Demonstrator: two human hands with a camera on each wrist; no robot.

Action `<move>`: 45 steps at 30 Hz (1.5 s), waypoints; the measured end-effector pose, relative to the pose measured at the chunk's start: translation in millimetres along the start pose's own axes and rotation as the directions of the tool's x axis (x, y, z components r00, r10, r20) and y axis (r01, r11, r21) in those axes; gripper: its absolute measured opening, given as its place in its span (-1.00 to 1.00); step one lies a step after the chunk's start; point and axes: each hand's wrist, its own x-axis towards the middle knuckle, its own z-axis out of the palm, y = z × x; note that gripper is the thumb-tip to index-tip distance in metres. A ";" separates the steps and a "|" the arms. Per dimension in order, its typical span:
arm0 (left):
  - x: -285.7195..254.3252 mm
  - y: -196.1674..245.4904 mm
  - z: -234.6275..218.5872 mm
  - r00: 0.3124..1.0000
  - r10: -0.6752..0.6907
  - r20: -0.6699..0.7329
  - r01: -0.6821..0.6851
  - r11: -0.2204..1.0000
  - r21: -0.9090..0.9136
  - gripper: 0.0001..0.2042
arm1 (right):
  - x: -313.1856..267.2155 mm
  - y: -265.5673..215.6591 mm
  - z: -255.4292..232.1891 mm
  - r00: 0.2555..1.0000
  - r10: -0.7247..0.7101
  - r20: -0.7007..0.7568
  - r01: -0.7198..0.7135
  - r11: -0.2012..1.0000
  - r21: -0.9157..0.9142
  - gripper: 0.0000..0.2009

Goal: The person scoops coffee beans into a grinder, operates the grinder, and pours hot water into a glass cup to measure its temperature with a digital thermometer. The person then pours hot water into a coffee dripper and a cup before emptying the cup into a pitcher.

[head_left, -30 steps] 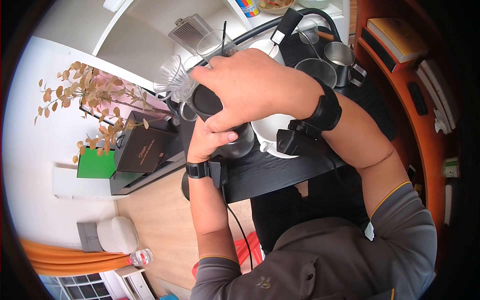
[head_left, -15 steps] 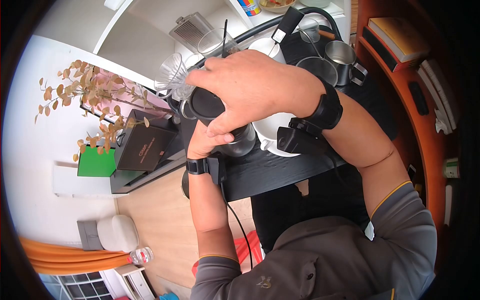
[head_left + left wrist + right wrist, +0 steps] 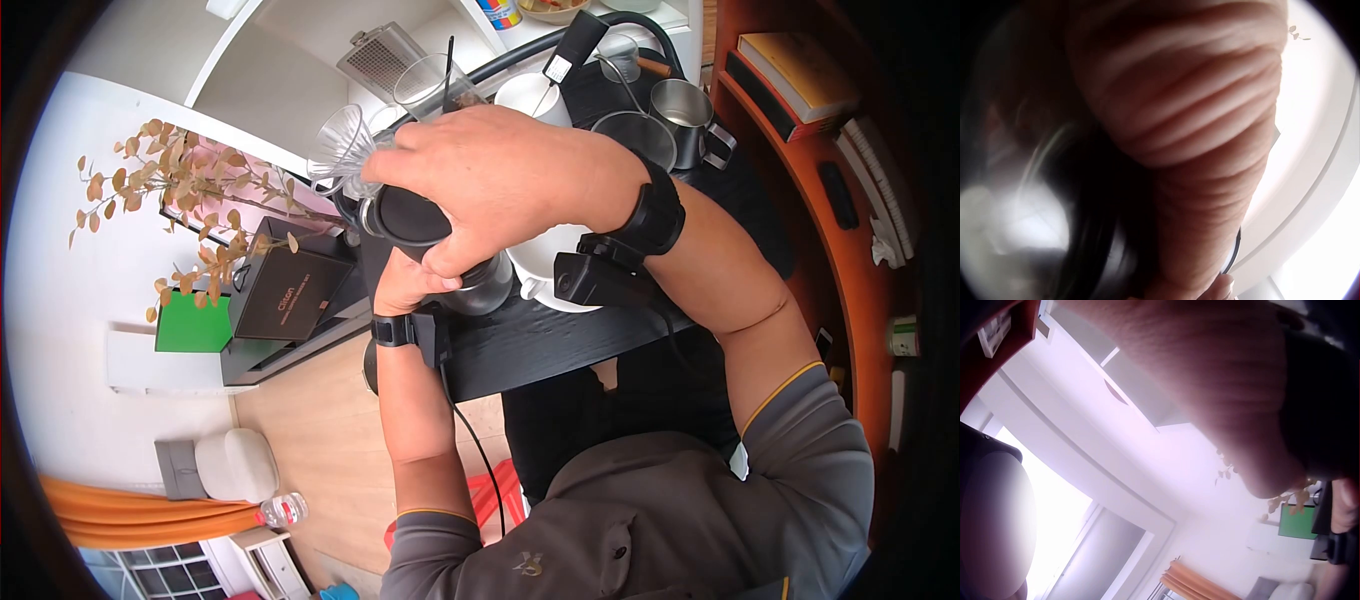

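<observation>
Both hands are at a dark cylinder (image 3: pixel 414 216) with a flat, round black top and a metal-coloured rim. My right hand (image 3: pixel 520 175) grips its top from above, fingers over the far side and thumb on the near side. Lower down, my left hand (image 3: pixel 408 284) holds the cylinder's side, its fingers mostly hidden. Just right of the left hand stands a clear, rounded glass vessel (image 3: pixel 486 290). In the left wrist view, the left palm (image 3: pixel 1191 125) lies against a dark, shiny surface. A ribbed glass dripper (image 3: pixel 340 145) stands behind the cylinder.
A white pitcher (image 3: pixel 545 262) is beside the right wrist on the black table (image 3: pixel 540 345). Behind are a white cup (image 3: pixel 528 97), a glass beaker (image 3: pixel 428 84) and a steel mug (image 3: pixel 682 108). A dark box (image 3: pixel 288 290) and dried leaves (image 3: pixel 150 150) are to the left.
The right hand has shifted slightly left and turned, showing more of the black top and its rim. The right thumb has moved closer to the left thumb. The left arm stays nearly still.
</observation>
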 end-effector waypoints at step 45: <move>1.5 15.5 19.8 1.000 0.006 -0.023 -0.008 0.993 -0.117 -0.37 | 0.0 -7.4 -4.5 0.991 0.130 -0.019 -0.131 0.991 -0.043 -0.43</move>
